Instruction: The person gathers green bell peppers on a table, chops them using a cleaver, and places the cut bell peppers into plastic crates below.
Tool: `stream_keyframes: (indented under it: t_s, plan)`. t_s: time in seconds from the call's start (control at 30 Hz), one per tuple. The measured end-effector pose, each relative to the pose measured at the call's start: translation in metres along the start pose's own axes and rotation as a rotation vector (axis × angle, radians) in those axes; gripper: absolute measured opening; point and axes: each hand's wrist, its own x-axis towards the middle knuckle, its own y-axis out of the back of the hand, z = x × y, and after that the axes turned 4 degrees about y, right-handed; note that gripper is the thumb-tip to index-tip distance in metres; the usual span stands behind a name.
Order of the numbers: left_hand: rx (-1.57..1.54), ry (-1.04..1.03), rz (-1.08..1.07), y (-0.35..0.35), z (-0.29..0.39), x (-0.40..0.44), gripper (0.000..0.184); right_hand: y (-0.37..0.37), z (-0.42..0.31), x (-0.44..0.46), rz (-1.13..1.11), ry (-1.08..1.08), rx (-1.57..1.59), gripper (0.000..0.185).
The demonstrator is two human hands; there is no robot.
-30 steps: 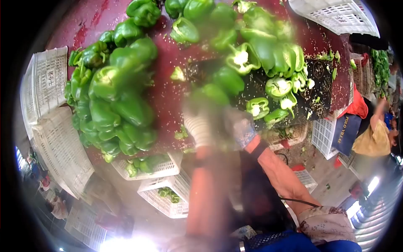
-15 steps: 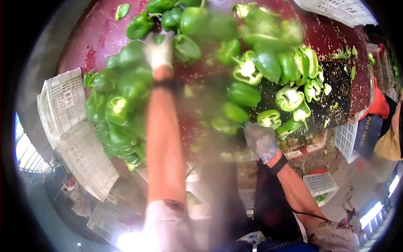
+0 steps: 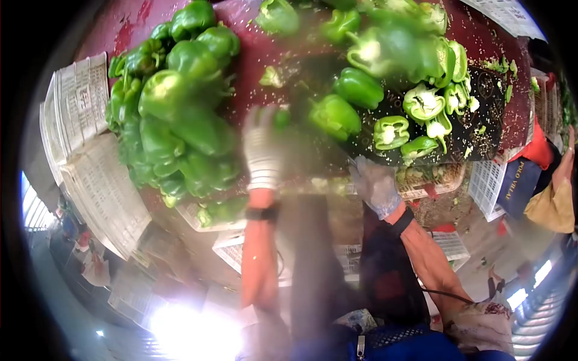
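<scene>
My left hand [image 3: 262, 147], in a white glove, is over the red tabletop just right of a heap of whole green bell peppers [image 3: 180, 129]. Its fingers are smeared, with a bit of green beside their tips; whether they grip it I cannot tell. At the table's near edge my right hand [image 3: 376, 188], in a clear plastic glove, is closed; whatever is inside it is hidden. Two whole peppers, one a bell pepper [image 3: 335, 117], lie just beyond that hand. Cut pepper halves [image 3: 424, 103] with pale cores rest to the right on a black mat [image 3: 486, 133].
Seeds and scraps litter the red table [image 3: 244, 96]. White plastic crates [image 3: 77, 108] stand at the left, and another crate [image 3: 486, 188] at the right. A basket of trimmings [image 3: 430, 182] sits below the near edge. Another person's arm [image 3: 563, 174] shows at far right.
My left hand has drawn back from the far peppers toward me and slightly right. My right hand has stayed nearly in place. The view has shifted, so the table's far side shows less.
</scene>
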Motion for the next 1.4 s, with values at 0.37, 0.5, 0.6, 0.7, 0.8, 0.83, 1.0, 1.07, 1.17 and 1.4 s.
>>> stream_keyframes:
  t_s: [0.37,0.5,0.6,0.7,0.8,0.83,1.0,1.07,1.17,1.4]
  plan:
    - [-0.969,0.586,0.132,0.015,0.024,-0.039,0.088,-0.006,-0.063,0.06,-0.113,0.125,-0.462,0.008]
    - [-0.672,0.432,0.191,-0.001,0.009,-0.027,0.083,0.011,-0.056,0.063,0.011,-0.144,-0.285,0.014]
    - [-0.37,0.242,0.246,-0.01,0.011,-0.026,0.08,0.005,-0.034,0.045,0.028,-0.194,-0.292,0.018]
    - [-0.643,0.348,0.126,-0.003,0.003,-0.025,0.085,0.007,-0.031,0.039,0.058,-0.174,-0.272,0.015]
    - [-0.383,0.328,0.067,-0.006,-0.015,-0.019,0.092,0.002,-0.028,0.04,0.06,-0.137,-0.328,0.011]
    - [-0.202,0.285,0.04,-0.01,-0.015,-0.012,0.094,-0.007,-0.016,0.035,0.063,-0.119,-0.356,0.01]
    - [-1.057,0.28,0.052,0.004,0.008,-0.006,0.08,-0.008,-0.01,0.041,0.08,-0.201,-0.366,0.015]
    - [-0.55,-0.006,-0.049,0.01,0.033,-0.01,0.084,-0.007,-0.021,0.041,0.148,-0.261,-0.355,0.019]
    - [-0.325,-0.145,0.035,-0.037,0.039,-0.028,0.09,0.017,-0.039,0.046,0.155,-0.338,-0.274,0.025]
    - [-1.216,0.374,-0.162,-0.005,0.054,-0.051,0.099,0.056,-0.076,0.061,0.227,-0.174,-0.179,0.026]
